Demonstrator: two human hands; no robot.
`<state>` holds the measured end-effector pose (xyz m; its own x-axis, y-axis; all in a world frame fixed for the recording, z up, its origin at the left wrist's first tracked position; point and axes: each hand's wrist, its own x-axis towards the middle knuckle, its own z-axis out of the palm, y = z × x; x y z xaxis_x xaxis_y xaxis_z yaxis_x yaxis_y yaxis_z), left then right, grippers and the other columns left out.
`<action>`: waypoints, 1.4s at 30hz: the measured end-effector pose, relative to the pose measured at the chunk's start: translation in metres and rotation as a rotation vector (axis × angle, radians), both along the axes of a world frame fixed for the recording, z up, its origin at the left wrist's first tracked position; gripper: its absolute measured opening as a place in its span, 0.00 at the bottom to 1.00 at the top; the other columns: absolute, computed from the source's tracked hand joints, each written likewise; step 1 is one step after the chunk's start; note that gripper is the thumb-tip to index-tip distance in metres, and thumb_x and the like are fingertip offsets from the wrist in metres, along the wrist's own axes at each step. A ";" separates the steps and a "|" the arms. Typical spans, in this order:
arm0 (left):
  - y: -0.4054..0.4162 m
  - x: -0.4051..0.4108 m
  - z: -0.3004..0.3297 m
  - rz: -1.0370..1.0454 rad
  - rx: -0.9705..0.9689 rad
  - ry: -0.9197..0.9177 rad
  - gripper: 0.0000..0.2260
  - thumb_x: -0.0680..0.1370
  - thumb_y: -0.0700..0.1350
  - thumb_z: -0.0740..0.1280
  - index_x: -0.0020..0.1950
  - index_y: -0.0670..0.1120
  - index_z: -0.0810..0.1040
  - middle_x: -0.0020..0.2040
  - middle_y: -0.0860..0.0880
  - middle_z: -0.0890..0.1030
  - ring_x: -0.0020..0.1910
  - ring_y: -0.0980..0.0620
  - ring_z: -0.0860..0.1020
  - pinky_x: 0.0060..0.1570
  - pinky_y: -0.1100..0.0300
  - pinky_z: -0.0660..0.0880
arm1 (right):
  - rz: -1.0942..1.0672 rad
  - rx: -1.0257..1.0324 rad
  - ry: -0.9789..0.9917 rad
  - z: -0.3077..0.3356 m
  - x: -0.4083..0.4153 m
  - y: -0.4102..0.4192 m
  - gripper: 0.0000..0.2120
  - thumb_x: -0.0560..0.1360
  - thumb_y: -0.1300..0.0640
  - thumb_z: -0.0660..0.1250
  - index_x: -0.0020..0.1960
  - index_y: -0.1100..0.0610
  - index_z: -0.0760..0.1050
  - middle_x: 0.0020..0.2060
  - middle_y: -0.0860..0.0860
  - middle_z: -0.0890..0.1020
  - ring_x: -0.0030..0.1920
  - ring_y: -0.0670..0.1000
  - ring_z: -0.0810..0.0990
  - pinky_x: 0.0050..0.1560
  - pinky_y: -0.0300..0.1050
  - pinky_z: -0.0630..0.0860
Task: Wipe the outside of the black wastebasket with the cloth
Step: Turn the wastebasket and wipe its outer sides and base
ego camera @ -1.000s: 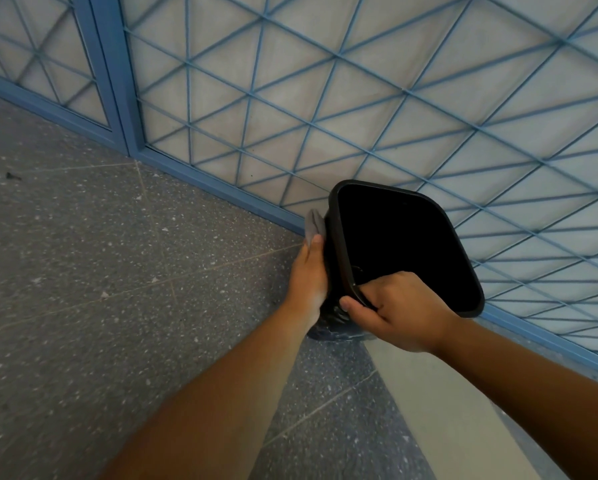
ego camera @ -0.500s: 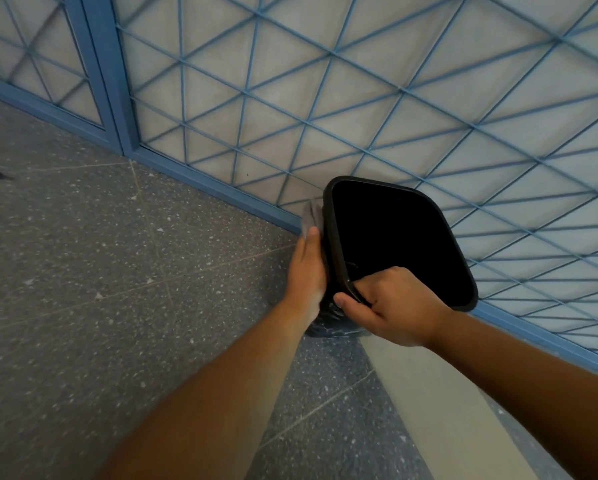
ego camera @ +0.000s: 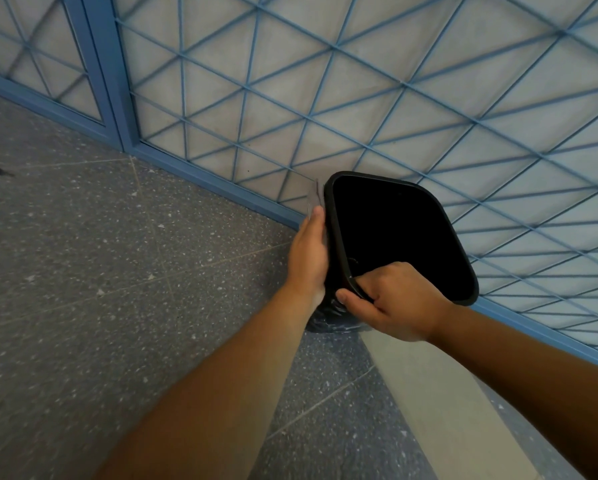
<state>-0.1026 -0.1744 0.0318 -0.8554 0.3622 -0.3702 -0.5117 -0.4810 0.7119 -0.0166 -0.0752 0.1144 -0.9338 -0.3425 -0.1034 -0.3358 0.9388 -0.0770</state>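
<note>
Your right hand (ego camera: 391, 299) grips the near rim of the black wastebasket (ego camera: 399, 233), fingers curled over the edge into the opening and thumb pressed against the outer wall. The wastebasket stands on the speckled grey floor (ego camera: 100, 271), its mouth tilted toward you, just beside the blue-framed lattice panel (ego camera: 359, 81) behind it. Your left hand (ego camera: 308, 254) lies flat with its fingers straight and together along the wastebasket's left outer wall, pressing the grey cloth (ego camera: 314, 195) against it. Only a strip of the cloth shows, sticking out past your fingertips near the top corner of the rim. A crumpled bit of dark, shiny material (ego camera: 332, 318) shows at the wastebasket's base, between your 2 wrists. A pale strip of floor (ego camera: 429, 393) runs under your right forearm.
</note>
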 end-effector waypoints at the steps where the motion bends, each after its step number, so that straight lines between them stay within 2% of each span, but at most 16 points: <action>1: -0.001 0.005 -0.005 0.018 -0.018 0.017 0.20 0.83 0.59 0.62 0.69 0.51 0.80 0.68 0.47 0.82 0.69 0.50 0.80 0.72 0.49 0.73 | 0.000 0.001 0.002 0.000 0.000 0.000 0.24 0.78 0.39 0.49 0.30 0.52 0.65 0.22 0.48 0.69 0.23 0.48 0.67 0.28 0.37 0.58; 3: -0.004 0.007 -0.016 0.013 -0.039 0.017 0.13 0.86 0.55 0.59 0.63 0.57 0.81 0.64 0.50 0.84 0.64 0.53 0.82 0.68 0.52 0.75 | -0.007 0.001 0.011 0.000 -0.001 0.000 0.25 0.78 0.39 0.50 0.30 0.53 0.66 0.23 0.48 0.69 0.24 0.48 0.68 0.28 0.41 0.60; 6: -0.002 -0.003 -0.012 0.006 -0.041 -0.040 0.14 0.87 0.54 0.57 0.66 0.55 0.80 0.64 0.49 0.83 0.62 0.52 0.82 0.67 0.52 0.77 | -0.022 -0.006 0.001 -0.002 -0.001 0.000 0.26 0.78 0.39 0.49 0.30 0.54 0.67 0.23 0.49 0.70 0.24 0.48 0.68 0.29 0.43 0.64; 10: 0.001 0.014 -0.010 0.040 -0.077 0.072 0.16 0.84 0.59 0.60 0.68 0.58 0.79 0.68 0.51 0.81 0.67 0.54 0.80 0.68 0.55 0.76 | -0.023 -0.015 -0.013 -0.002 0.001 0.001 0.25 0.78 0.39 0.49 0.31 0.53 0.69 0.23 0.48 0.71 0.24 0.48 0.69 0.29 0.42 0.65; 13: -0.002 0.018 -0.019 0.013 -0.074 -0.006 0.19 0.87 0.55 0.57 0.74 0.50 0.76 0.68 0.45 0.82 0.66 0.49 0.81 0.67 0.53 0.76 | -0.028 -0.021 0.005 -0.002 -0.001 0.001 0.25 0.78 0.39 0.50 0.29 0.53 0.67 0.22 0.49 0.69 0.23 0.48 0.68 0.28 0.41 0.63; 16: -0.001 0.002 -0.014 0.024 -0.049 -0.107 0.19 0.87 0.53 0.57 0.72 0.47 0.78 0.66 0.42 0.83 0.64 0.46 0.82 0.64 0.52 0.78 | -0.029 -0.018 0.012 -0.002 -0.002 0.001 0.25 0.78 0.40 0.52 0.29 0.54 0.67 0.22 0.48 0.67 0.23 0.48 0.68 0.27 0.39 0.62; 21: 0.000 0.015 -0.019 0.046 -0.098 0.022 0.19 0.86 0.56 0.59 0.71 0.51 0.79 0.64 0.48 0.85 0.61 0.52 0.84 0.60 0.58 0.80 | -0.021 -0.029 -0.004 -0.002 -0.003 0.002 0.25 0.78 0.39 0.51 0.29 0.52 0.66 0.22 0.47 0.68 0.23 0.47 0.67 0.28 0.40 0.61; 25: -0.001 -0.004 -0.016 0.032 -0.101 -0.045 0.18 0.87 0.53 0.57 0.69 0.48 0.80 0.64 0.42 0.84 0.62 0.46 0.83 0.64 0.49 0.79 | -0.035 -0.007 -0.006 -0.004 -0.004 0.002 0.27 0.76 0.35 0.50 0.28 0.53 0.67 0.21 0.48 0.67 0.22 0.47 0.67 0.27 0.39 0.60; 27: 0.000 0.001 -0.014 0.048 -0.115 0.032 0.15 0.85 0.56 0.59 0.63 0.54 0.82 0.59 0.49 0.87 0.58 0.53 0.85 0.58 0.58 0.82 | -0.035 0.005 -0.007 -0.004 -0.004 0.003 0.27 0.76 0.35 0.51 0.28 0.53 0.66 0.21 0.48 0.67 0.22 0.47 0.67 0.28 0.38 0.59; 29: -0.001 0.008 -0.021 0.054 -0.131 0.092 0.16 0.85 0.56 0.59 0.65 0.54 0.82 0.58 0.51 0.87 0.57 0.56 0.85 0.52 0.64 0.81 | -0.032 0.006 -0.015 -0.004 -0.004 0.004 0.26 0.77 0.36 0.51 0.29 0.53 0.67 0.21 0.48 0.68 0.23 0.47 0.68 0.28 0.38 0.61; 32: -0.004 0.000 -0.021 0.046 -0.150 0.055 0.18 0.87 0.52 0.57 0.69 0.48 0.80 0.63 0.45 0.85 0.60 0.51 0.84 0.59 0.58 0.80 | -0.036 0.000 -0.009 -0.004 -0.003 0.003 0.26 0.77 0.38 0.52 0.29 0.54 0.68 0.21 0.48 0.68 0.23 0.48 0.68 0.28 0.41 0.64; 34: -0.003 -0.006 -0.015 0.053 -0.119 0.067 0.17 0.86 0.54 0.58 0.69 0.50 0.80 0.63 0.46 0.85 0.62 0.51 0.83 0.62 0.56 0.80 | -0.035 0.001 -0.006 -0.004 -0.004 0.002 0.26 0.77 0.38 0.52 0.28 0.54 0.68 0.21 0.48 0.69 0.23 0.48 0.68 0.28 0.42 0.65; 36: -0.002 -0.001 -0.012 0.062 -0.131 0.113 0.16 0.84 0.57 0.59 0.64 0.55 0.83 0.57 0.53 0.87 0.58 0.57 0.85 0.55 0.63 0.81 | -0.029 -0.003 -0.007 -0.004 -0.004 0.002 0.26 0.77 0.38 0.52 0.28 0.54 0.68 0.22 0.49 0.70 0.23 0.48 0.68 0.29 0.43 0.65; 38: -0.003 0.008 -0.018 0.047 -0.151 0.113 0.17 0.85 0.57 0.59 0.66 0.55 0.82 0.56 0.53 0.88 0.57 0.57 0.85 0.52 0.65 0.80 | -0.030 -0.011 -0.007 -0.004 -0.004 0.003 0.26 0.77 0.39 0.52 0.28 0.54 0.67 0.22 0.49 0.71 0.24 0.49 0.69 0.29 0.42 0.65; 40: -0.005 0.007 -0.021 0.021 -0.180 0.073 0.19 0.87 0.54 0.57 0.71 0.49 0.79 0.60 0.48 0.86 0.62 0.51 0.83 0.60 0.57 0.80 | -0.032 -0.012 0.002 -0.005 -0.004 0.003 0.25 0.77 0.39 0.53 0.28 0.53 0.66 0.22 0.49 0.71 0.24 0.49 0.69 0.29 0.41 0.64; 42: -0.003 0.004 -0.019 0.014 -0.137 0.066 0.19 0.86 0.55 0.58 0.69 0.48 0.80 0.62 0.46 0.85 0.63 0.49 0.83 0.65 0.52 0.79 | -0.028 -0.013 0.007 -0.005 -0.004 0.003 0.25 0.77 0.39 0.53 0.28 0.53 0.66 0.22 0.49 0.70 0.23 0.49 0.69 0.28 0.39 0.62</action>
